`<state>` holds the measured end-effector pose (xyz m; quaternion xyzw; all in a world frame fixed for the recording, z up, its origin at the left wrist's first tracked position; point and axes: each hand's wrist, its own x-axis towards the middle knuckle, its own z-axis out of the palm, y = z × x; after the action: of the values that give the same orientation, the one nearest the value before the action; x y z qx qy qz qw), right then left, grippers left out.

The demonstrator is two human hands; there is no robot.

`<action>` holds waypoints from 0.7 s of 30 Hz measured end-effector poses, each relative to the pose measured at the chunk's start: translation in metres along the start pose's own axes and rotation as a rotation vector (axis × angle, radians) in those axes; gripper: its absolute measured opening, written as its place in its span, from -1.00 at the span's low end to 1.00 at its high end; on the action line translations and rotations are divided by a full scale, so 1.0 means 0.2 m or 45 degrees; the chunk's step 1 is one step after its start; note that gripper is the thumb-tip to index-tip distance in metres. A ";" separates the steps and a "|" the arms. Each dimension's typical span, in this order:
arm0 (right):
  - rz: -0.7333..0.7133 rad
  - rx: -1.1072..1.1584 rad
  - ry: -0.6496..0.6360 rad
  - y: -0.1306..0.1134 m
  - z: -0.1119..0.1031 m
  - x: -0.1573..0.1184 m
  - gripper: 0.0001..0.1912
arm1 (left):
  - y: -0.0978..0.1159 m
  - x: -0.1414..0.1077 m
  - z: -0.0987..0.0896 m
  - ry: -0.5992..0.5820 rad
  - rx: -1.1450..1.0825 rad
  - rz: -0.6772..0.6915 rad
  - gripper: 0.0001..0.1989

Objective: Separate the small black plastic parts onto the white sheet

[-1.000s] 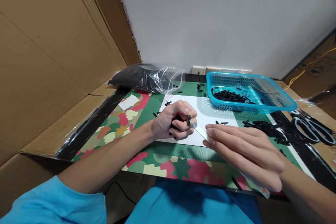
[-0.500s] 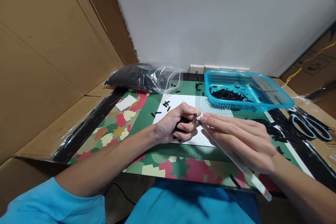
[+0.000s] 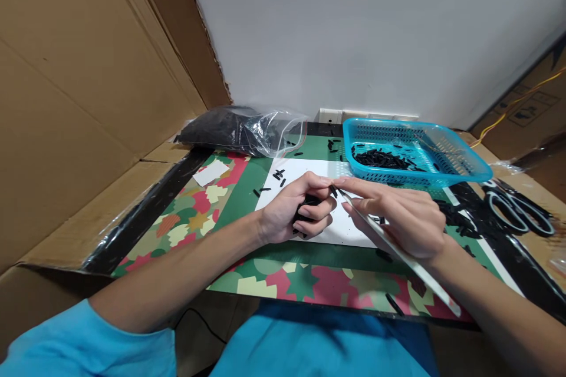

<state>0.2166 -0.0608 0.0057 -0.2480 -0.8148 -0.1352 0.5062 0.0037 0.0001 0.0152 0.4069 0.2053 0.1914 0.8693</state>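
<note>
Over a white sheet of paper [image 3: 300, 168], my left hand [image 3: 300, 206] is curled around several small black pieces [image 3: 312, 200]. Its thumb and index finger pinch one short black strip [image 3: 333, 191], which sticks out toward the right. My right hand [image 3: 400, 215] grips a slim white stick-like tool [image 3: 420, 274] that slants down toward me. The tool's narrow end meets the pinched strip, and both sets of fingertips nearly touch there. Exactly how the tip and the strip fit together is too small to tell.
A blue plastic basket [image 3: 420, 179] at the back right holds a heap of black pieces [image 3: 380, 159]. Scissors [image 3: 513, 212] lie at the right. A zip bag [image 3: 230, 129] with dark contents rests at the back left, beside a tall cardboard wall [image 3: 88, 70].
My right hand has shifted slightly left and up, its fingers more bent around the white tool. The tool's near end has risen a little. My left hand stays almost still.
</note>
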 end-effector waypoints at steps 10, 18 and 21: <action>0.107 0.207 0.118 -0.03 0.01 0.02 -0.78 | 0.03 -0.01 0.00 -0.153 -0.051 0.047 -0.69; 0.165 0.335 -0.001 -0.06 -0.03 0.06 -0.81 | 0.04 -0.02 0.01 -0.140 -0.037 -0.005 -0.70; 0.211 0.300 -0.025 -0.07 -0.04 0.07 -0.82 | 0.04 -0.02 0.01 -0.148 -0.028 0.003 -0.68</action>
<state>0.2107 -0.0727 0.0218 -0.2546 -0.8067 0.0062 0.5333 0.0012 0.0013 0.0237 0.4080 0.1519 0.1706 0.8840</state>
